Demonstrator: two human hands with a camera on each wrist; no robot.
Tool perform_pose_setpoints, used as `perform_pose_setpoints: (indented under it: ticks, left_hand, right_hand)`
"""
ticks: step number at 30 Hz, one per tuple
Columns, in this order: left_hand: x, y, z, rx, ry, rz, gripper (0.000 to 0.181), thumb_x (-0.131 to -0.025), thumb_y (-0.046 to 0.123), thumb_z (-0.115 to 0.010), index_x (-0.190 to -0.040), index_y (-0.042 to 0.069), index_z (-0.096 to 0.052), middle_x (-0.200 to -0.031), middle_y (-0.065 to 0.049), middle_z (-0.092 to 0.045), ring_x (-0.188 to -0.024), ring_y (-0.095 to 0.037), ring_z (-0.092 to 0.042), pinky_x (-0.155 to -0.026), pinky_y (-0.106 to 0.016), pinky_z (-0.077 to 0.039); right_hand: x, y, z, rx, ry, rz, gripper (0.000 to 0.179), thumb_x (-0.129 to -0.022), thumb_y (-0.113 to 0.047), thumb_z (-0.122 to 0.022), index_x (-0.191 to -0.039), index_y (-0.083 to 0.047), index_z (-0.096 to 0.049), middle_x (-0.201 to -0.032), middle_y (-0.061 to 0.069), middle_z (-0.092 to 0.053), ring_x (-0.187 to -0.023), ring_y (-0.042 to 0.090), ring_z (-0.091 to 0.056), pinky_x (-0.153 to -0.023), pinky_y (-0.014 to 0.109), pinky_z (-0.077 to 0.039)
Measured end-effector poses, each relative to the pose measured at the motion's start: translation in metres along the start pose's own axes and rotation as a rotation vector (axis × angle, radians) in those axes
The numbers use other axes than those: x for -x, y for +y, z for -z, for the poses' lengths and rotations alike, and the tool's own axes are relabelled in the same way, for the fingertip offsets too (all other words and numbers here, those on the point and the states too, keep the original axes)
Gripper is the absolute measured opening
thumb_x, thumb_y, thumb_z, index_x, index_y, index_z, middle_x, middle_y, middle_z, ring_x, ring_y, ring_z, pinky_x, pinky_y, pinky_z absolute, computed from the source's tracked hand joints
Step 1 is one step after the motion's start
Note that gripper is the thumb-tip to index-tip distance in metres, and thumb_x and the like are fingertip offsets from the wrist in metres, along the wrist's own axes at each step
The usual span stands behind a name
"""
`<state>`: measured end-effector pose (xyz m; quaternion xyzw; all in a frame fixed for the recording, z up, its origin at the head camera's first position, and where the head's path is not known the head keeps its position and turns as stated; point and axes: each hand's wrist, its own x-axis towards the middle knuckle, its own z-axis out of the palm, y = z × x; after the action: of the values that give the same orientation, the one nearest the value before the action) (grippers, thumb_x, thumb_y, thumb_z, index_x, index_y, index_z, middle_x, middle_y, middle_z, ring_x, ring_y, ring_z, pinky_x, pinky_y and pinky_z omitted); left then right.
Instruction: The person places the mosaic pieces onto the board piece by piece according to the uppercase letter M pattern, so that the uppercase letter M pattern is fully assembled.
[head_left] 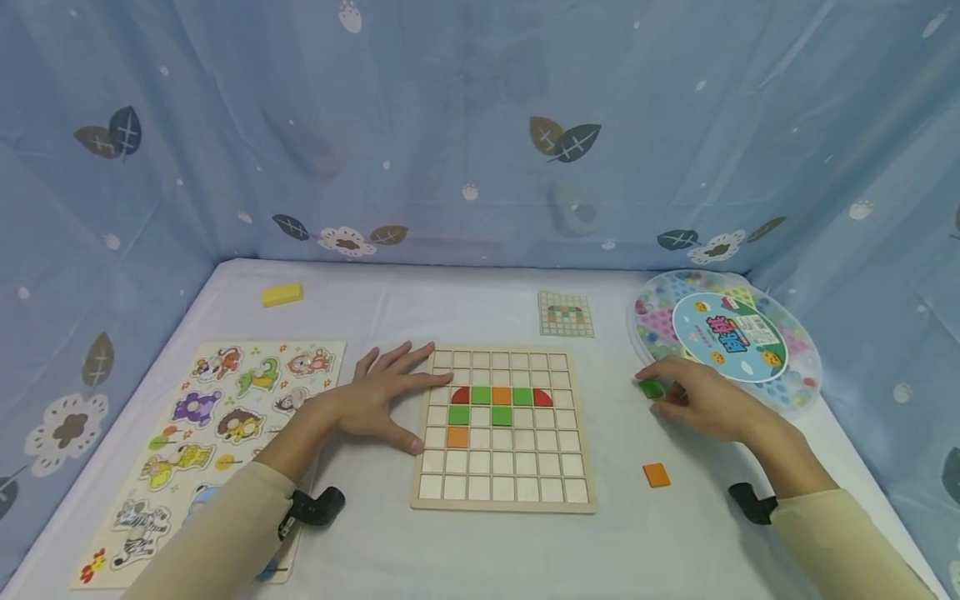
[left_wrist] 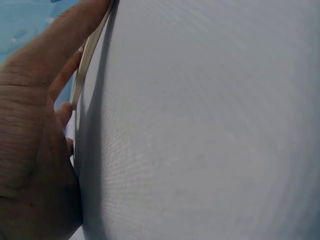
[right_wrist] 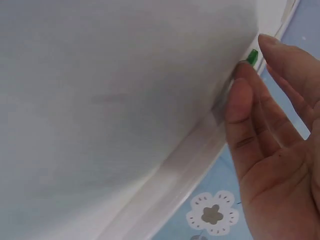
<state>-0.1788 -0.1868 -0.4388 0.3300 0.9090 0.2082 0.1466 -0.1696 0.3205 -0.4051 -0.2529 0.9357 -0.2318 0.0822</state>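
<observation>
A wooden grid board point(head_left: 504, 505) lies flat at the middle of the table, with red, green and orange tiles in some cells. Along its left side rests my left hand point(head_left: 378, 393), fingers spread, the thumb and fingertips at the frame's edge; the left wrist view shows this hand point(left_wrist: 35, 125) beside the thin board edge. To the right of the board, my right hand point(head_left: 701, 398) pinches a small green tile point(head_left: 651, 388) low over the table. In the right wrist view the green tile point(right_wrist: 252, 58) stands tilted at the fingertips. A loose orange tile point(head_left: 656, 475) lies nearer the front.
Behind the board lies a small pattern card point(head_left: 566, 314). A round plastic board-game case point(head_left: 795, 358) sits just beyond the right hand. On the left are an animal puzzle board point(head_left: 217, 454), partly under the left arm, and a yellow block point(head_left: 282, 295). Blue curtains point(head_left: 465, 125) surround the table.
</observation>
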Motion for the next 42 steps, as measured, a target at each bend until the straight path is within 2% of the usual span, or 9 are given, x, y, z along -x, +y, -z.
perform_pose_setpoints:
  ticks: [3,13,22,28,35,42]
  left_hand:
    - [0.000,0.000,0.001,0.002,-0.002,0.001,0.101,-0.071,0.073,-0.080,-0.158,0.042,-0.039,-0.174,-0.002,-0.004,-0.159,-0.038,0.003,-0.118,-0.071,0.007]
    - [0.000,0.000,-0.001,0.014,0.008,0.002,0.100,-0.071,0.071,-0.081,-0.157,0.041,-0.041,-0.174,-0.002,-0.005,-0.159,-0.039,0.002,-0.118,-0.071,0.007]
    - [0.002,0.000,-0.001,0.016,0.015,-0.003,0.099,-0.071,0.071,-0.081,-0.157,0.041,-0.042,-0.174,-0.003,-0.005,-0.159,-0.040,0.001,-0.118,-0.072,0.006]
    - [0.001,0.000,-0.001,0.013,0.021,-0.015,0.099,-0.071,0.070,-0.082,-0.157,0.040,-0.042,-0.174,-0.003,-0.006,-0.159,-0.040,0.000,-0.118,-0.072,0.006]
    - [0.002,-0.001,-0.001,0.008,0.021,-0.017,0.099,-0.071,0.071,-0.081,-0.157,0.041,-0.041,-0.174,-0.003,-0.006,-0.159,-0.039,0.001,-0.118,-0.072,0.006]
    - [0.001,0.000,0.000,-0.004,0.007,-0.005,0.100,-0.071,0.075,-0.079,-0.157,0.044,-0.039,-0.174,0.001,-0.004,-0.159,-0.036,0.002,-0.119,-0.070,0.007]
  right_hand:
    - [0.002,0.001,-0.001,0.026,0.016,-0.006,0.040,-0.090,-0.005,-0.077,-0.128,-0.009,-0.066,-0.109,0.002,-0.065,-0.075,0.007,-0.052,-0.067,0.024,-0.049]
    - [0.003,0.001,-0.001,0.053,0.005,-0.028,0.035,-0.090,-0.004,-0.076,-0.124,-0.009,-0.068,-0.109,-0.002,-0.069,-0.086,0.009,-0.061,-0.075,0.027,-0.056]
    - [0.001,-0.006,-0.006,-0.037,0.042,0.073,0.039,-0.092,0.002,-0.072,-0.129,-0.011,-0.065,-0.118,0.000,-0.070,-0.092,0.008,-0.062,-0.078,0.025,-0.057]
    - [-0.001,-0.014,-0.005,-0.112,0.077,0.108,0.035,-0.096,-0.007,-0.072,-0.130,-0.010,-0.065,-0.118,-0.002,-0.068,-0.098,0.008,-0.062,-0.079,0.027,-0.057]
    - [-0.007,-0.026,0.000,-0.126,0.118,0.135,0.031,-0.097,-0.009,-0.072,-0.127,-0.012,-0.068,-0.120,-0.005,-0.068,-0.103,0.007,-0.061,-0.084,0.027,-0.058]
    - [-0.013,-0.037,0.003,-0.161,0.110,0.171,0.029,-0.098,-0.007,-0.070,-0.126,-0.014,-0.068,-0.122,-0.004,-0.067,-0.106,0.005,-0.060,-0.084,0.026,-0.057]
